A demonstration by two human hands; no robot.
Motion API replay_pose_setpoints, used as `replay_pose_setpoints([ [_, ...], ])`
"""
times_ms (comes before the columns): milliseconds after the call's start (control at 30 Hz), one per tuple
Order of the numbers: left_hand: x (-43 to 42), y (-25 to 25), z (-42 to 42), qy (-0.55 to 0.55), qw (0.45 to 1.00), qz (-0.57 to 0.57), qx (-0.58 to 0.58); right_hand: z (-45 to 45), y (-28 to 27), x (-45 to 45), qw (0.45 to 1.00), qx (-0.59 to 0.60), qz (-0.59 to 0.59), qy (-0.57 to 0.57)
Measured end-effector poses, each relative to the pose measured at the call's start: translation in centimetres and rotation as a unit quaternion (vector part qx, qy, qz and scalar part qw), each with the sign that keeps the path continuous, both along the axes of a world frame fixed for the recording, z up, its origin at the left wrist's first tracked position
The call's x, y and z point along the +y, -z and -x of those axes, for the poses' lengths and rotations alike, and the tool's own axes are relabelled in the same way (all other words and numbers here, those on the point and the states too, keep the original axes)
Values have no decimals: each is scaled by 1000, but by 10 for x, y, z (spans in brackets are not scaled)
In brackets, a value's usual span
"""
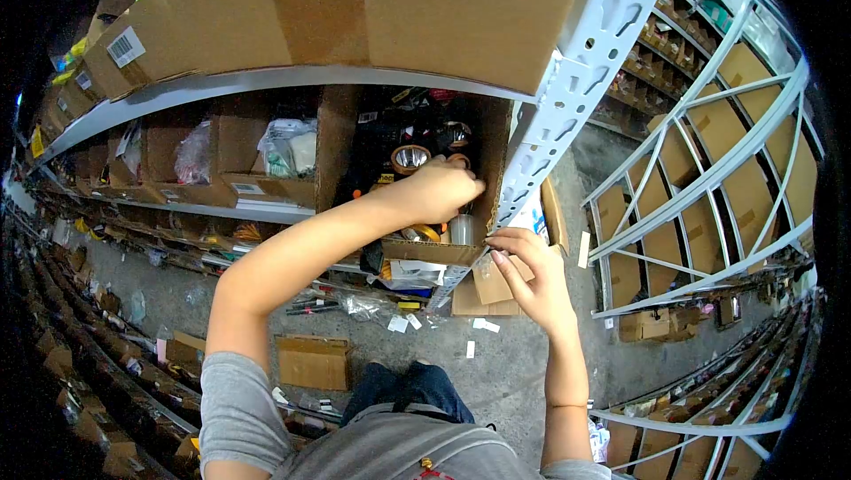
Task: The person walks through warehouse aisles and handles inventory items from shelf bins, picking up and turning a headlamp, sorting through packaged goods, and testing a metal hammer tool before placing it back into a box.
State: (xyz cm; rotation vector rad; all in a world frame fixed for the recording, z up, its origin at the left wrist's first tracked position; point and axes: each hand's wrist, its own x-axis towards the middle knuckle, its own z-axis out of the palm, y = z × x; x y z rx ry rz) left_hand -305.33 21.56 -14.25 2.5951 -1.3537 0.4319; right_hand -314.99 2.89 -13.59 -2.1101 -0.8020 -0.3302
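Observation:
My left hand (443,192) reaches into an open cardboard box (430,251) on the shelf, its fingers curled downward. Whatever those fingers hold, if anything, is hidden beneath the hand. Close by lies a flashlight or headlamp (410,158) with a round copper-rimmed reflector. A second round lamp head (456,134) sits farther back among dark items. Near the box's front wall is a clear cylindrical piece (462,229). Outside, my right hand (534,278) is at the box's front right corner, fingertips at the edge and thumb apart from the fingers.
A perforated white rack post (567,99) rises right beside the box. Above hangs a shelf with a large labelled carton (425,28). Bins with bagged goods (288,148) extend left. Flattened cardboard (496,280), a carton (313,362) and paper scraps lie on the floor.

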Motion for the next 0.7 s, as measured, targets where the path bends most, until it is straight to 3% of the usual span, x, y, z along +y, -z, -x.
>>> replay_pose_setpoints([
  [33,-2,-2,2,-35,996,-42,75,-1,1,1,1000,1,0,-1],
  [67,-3,-5,3,-36,996,-41,76,-1,2,2,1000,-2,1,-2],
  [133,-5,-13,7,-49,958,-154,236,-2,2,5,1000,-2,2,-3],
  [200,-4,-8,5,-49,957,-149,246,-1,1,7,1000,-4,-2,1],
  [300,-1,-7,4,-41,963,-83,254,-1,1,8,1000,4,-1,4],
  [367,6,1,-6,7,941,58,333,-1,2,7,1000,2,-1,7],
  [467,17,1,-12,38,940,197,277,0,4,7,1000,2,-5,8],
  [500,18,-11,-5,-1,924,204,325,0,4,6,1000,3,-8,5],
  [700,21,-27,14,-2,916,266,300,-1,5,8,1000,-4,-13,8],
])
